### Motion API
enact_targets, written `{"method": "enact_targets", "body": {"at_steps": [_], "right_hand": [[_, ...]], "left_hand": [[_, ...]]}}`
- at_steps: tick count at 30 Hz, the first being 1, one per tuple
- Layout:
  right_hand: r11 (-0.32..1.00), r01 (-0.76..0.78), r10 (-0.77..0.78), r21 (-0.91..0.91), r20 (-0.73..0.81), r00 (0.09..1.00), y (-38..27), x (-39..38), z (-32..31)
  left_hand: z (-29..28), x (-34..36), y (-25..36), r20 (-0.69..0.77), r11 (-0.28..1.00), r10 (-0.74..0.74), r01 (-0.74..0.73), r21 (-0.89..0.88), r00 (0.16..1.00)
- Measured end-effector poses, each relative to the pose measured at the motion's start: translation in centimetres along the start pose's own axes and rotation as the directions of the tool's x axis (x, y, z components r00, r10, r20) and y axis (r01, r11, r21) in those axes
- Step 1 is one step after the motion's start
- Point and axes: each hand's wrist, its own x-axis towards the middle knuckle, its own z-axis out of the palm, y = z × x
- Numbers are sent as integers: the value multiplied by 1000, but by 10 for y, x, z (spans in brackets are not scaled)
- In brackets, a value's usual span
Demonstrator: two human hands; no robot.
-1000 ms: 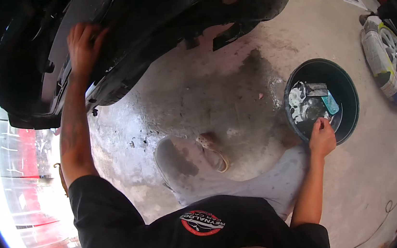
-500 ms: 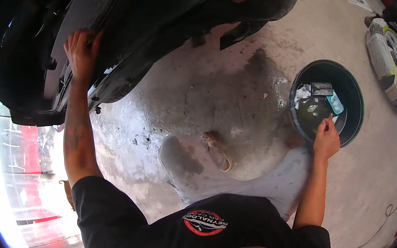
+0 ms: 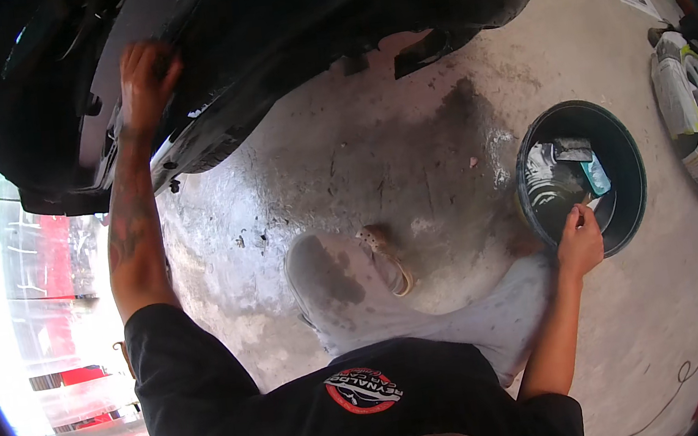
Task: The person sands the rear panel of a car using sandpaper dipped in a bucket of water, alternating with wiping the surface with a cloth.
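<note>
A large black car body panel [image 3: 280, 46] fills the top left. My left hand [image 3: 149, 77] rests against it with the fingers curled in; whatever they hold is hidden. To the right, my right hand [image 3: 580, 240] is over the near rim of a dark bucket [image 3: 636, 179]. Its fingers are pinched together on a small pale piece [image 3: 591, 202], too little of which shows to tell its kind. Rippled water [image 3: 552, 188] lies in the bucket. A dark grey block [image 3: 571, 149] and a teal flat piece [image 3: 595, 175] are at its far side.
The concrete floor [image 3: 410, 152] has a dark wet patch. My bent legs [image 3: 340, 295] and one tan clog [image 3: 387, 261] are below the panel. A paper-masked wheel [image 3: 690, 105] stands at the right. A thin cable [image 3: 684, 372] runs along the floor at lower right.
The view has shifted slightly. My left hand has moved a little up along the black panel. My right hand stays at the bucket, where ripples now show on the water.
</note>
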Motion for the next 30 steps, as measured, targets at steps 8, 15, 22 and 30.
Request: {"method": "enact_targets", "body": {"at_steps": [8, 15, 22, 30], "right_hand": [[999, -7, 7, -46, -19, 1000, 4, -2, -3], [1000, -12, 13, 18, -11, 1000, 2, 0, 0], [999, 7, -8, -53, -21, 1000, 8, -3, -2], [1000, 11, -10, 15, -41, 999, 3, 0, 2]], "left_hand": [[26, 22, -6, -43, 999, 20, -18, 37, 999], [2, -3, -13, 142, 1000, -11, 7, 29, 990], [25, 12, -24, 117, 998, 63, -63, -3, 991], [-27, -67, -51, 419, 985, -141, 84, 153, 897]]}}
